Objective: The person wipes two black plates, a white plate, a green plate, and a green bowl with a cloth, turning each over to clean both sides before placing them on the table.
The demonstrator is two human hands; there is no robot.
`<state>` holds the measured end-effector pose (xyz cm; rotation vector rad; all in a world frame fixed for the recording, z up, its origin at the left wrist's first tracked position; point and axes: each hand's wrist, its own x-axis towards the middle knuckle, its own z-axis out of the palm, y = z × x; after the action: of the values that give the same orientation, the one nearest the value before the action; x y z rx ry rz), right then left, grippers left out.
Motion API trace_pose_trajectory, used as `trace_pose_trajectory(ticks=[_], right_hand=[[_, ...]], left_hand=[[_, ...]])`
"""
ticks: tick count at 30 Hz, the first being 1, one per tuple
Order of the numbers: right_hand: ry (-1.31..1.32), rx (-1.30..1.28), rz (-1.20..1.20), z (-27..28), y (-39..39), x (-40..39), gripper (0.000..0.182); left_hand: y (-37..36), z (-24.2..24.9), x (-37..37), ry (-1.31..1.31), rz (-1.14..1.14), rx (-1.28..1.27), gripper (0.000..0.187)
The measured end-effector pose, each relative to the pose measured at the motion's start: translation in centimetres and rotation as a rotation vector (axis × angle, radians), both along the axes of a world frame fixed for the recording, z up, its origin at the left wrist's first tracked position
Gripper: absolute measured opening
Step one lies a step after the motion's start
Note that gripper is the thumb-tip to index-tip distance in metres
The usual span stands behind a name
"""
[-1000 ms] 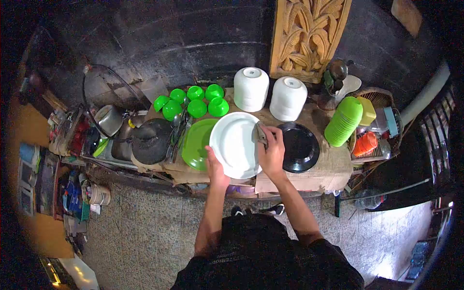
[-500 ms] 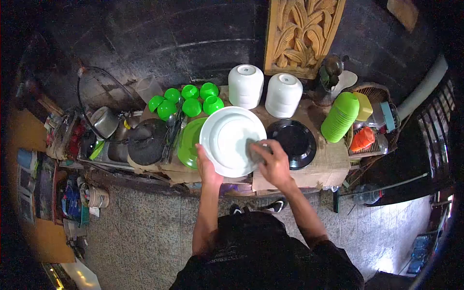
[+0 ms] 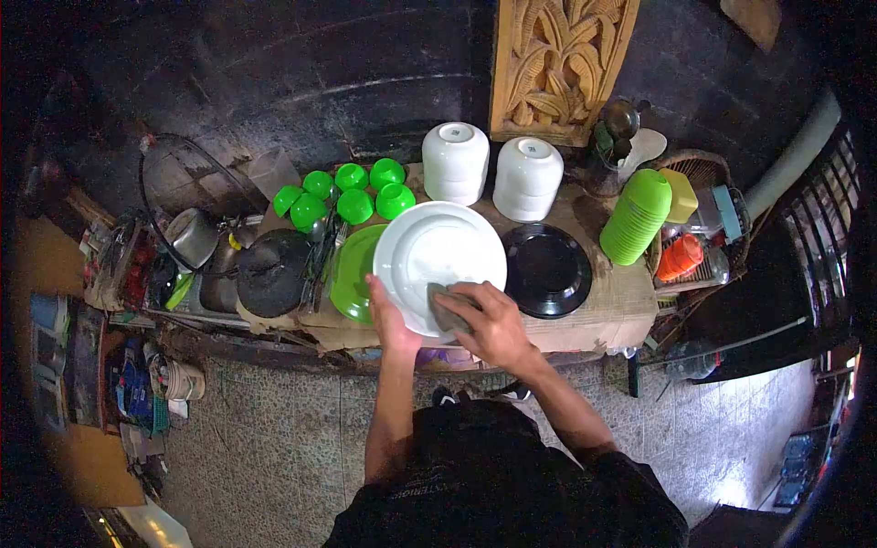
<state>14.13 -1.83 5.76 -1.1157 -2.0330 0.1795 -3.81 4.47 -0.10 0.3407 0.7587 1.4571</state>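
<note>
A white plate [image 3: 440, 247] is held up over the counter, tilted a little, by my left hand [image 3: 393, 321] at its lower left rim. My right hand [image 3: 493, 327] presses a greyish cloth [image 3: 448, 312] against the lower part of the plate's face. Behind the plate's left edge lies a green plate [image 3: 352, 274]. To the right sits a black plate [image 3: 548, 271] on the cardboard cover. Two stacks of upturned white bowls, a left one [image 3: 456, 164] and a right one [image 3: 528, 180], stand behind.
Several green cups [image 3: 354, 206] lie at the back left, near spoons and forks [image 3: 320, 260]. Farther left are a dark round lid [image 3: 274, 271] and a metal pot [image 3: 193, 239]. A light green stack [image 3: 635, 219] stands at right, beside a basket [image 3: 703, 169] with orange items [image 3: 681, 258].
My right hand has moved left and down across the plate with the cloth, from its right side to its lower middle. My left hand keeps its hold. The view has shifted slightly.
</note>
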Motion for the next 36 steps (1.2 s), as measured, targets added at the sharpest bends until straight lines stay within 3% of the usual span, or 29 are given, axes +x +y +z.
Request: trace_pose_trajectory(ticks=[3,5,7,13,15,19,21,23,26,30,36], right_hand=[[0.031,0.094,0.001,-1.3,0.1,1.9,0.060],[0.204,0.006,-0.223,-1.9,0.8,2.7,0.057],[0.318,0.088,-0.310,-1.6,2.2,3.0,0.050],[0.324,-0.011,-0.477,1.6,4.6,3.5,0.039],[0.247,-0.016,-0.452,3.1,4.6,3.0,0.035],[0.041,0.052,-0.341,4.1,4.1,0.9,0.033],[-0.034,0.072,-0.294,4.0,3.6,-0.6,0.039],[-0.087,0.099,-0.228,3.2,2.9,-1.7,0.040],[-0.119,0.117,-0.110,2.1,0.7,-3.5,0.052],[-0.123,0.129,-0.023,0.9,-1.3,-3.1,0.063],[-0.057,0.223,-0.076,-3.4,-1.2,0.7,0.061]], left_hand=[[-0.2,0.9,-0.6,0.017,0.034,0.035,0.070],[-0.4,0.9,-0.6,0.028,-0.016,0.038,0.071],[-1.0,1.4,0.5,0.028,-0.026,0.033,0.070],[-2.3,1.6,2.4,0.125,-0.113,-0.002,0.067],[-2.6,1.7,2.6,0.140,-0.190,0.094,0.067],[-3.0,1.3,3.5,0.185,-0.247,0.043,0.071],[-2.6,0.5,3.9,-0.035,-0.251,0.059,0.077],[-2.6,0.6,3.7,0.010,-0.244,0.039,0.081],[-2.4,1.2,2.7,-0.150,-0.176,0.036,0.080],[-0.8,1.5,1.4,-0.063,-0.045,0.066,0.075],[-0.4,3.8,0.7,-0.166,0.012,0.059,0.075]])
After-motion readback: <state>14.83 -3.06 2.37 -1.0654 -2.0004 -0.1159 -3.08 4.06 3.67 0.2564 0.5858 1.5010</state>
